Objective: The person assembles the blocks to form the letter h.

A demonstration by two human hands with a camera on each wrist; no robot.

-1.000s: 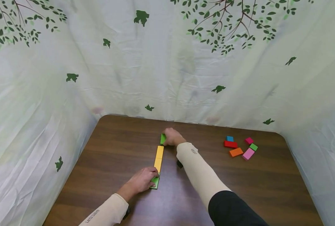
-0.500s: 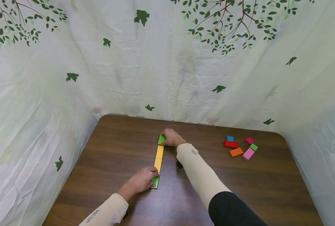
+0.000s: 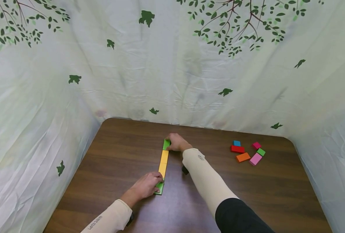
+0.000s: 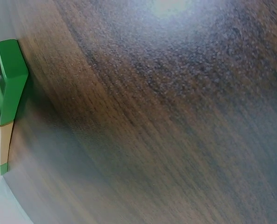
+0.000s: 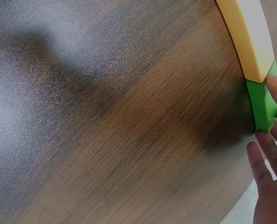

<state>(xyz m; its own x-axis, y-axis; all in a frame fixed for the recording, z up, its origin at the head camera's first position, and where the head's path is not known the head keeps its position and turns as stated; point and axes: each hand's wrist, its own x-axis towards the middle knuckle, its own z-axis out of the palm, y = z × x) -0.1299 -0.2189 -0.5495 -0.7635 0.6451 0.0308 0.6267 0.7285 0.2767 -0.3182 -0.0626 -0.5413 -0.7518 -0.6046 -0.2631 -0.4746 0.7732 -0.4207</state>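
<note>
Four blocks lie end to end in a straight line on the brown wooden table (image 3: 108, 161), which is walled on three sides by a pale leaf-printed curtain (image 3: 172, 71). The line runs away from the person: a near green block (image 3: 160, 188), two yellow blocks (image 3: 163, 162) in the middle, and a far green block (image 3: 166, 144). The left hand (image 3: 146, 186) rests on the near green block with its fingers curled over that end of the line. The right hand (image 3: 176, 142), well apart from the left, holds the far green block with bent fingers, touching its side and far end, so that block sits against the yellow one. Off to the right, well clear of the line, lies a loose cluster of small blocks (image 3: 246, 151): blue, red, orange, pink, green and magenta.
</note>
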